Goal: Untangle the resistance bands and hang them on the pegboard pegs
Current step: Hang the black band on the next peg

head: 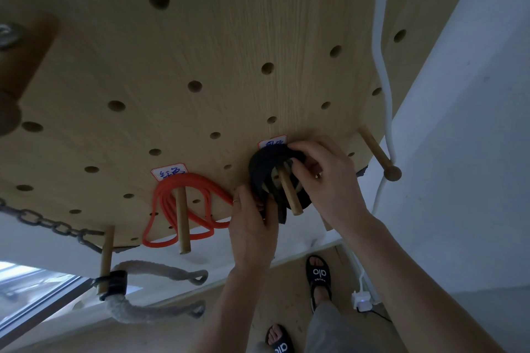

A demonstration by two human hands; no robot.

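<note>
**Black band going onto its peg, both hands on it**

Black band [265, 169] is bunched in coils around the middle peg [289, 192] on the pegboard [200, 37]. Left hand [253, 226] grips the lower coils, fingers curled round them. Right hand [327, 178] pinches the upper coils, fingertips hooked in by the peg.

Risks, as I judge them: coils look loose and uneven, so letting go could let a loop slide off the peg's free end. A twisted strand may stay tangled. The left hand sits just beside the red band [183, 209], so a tug could drag that off its own peg [182, 221].

Around: chain [43, 222] and thick rope [160, 269] lower left, white cable [381, 66] and a bare peg [377, 156] to the right. Nothing blocks the middle peg.
</note>
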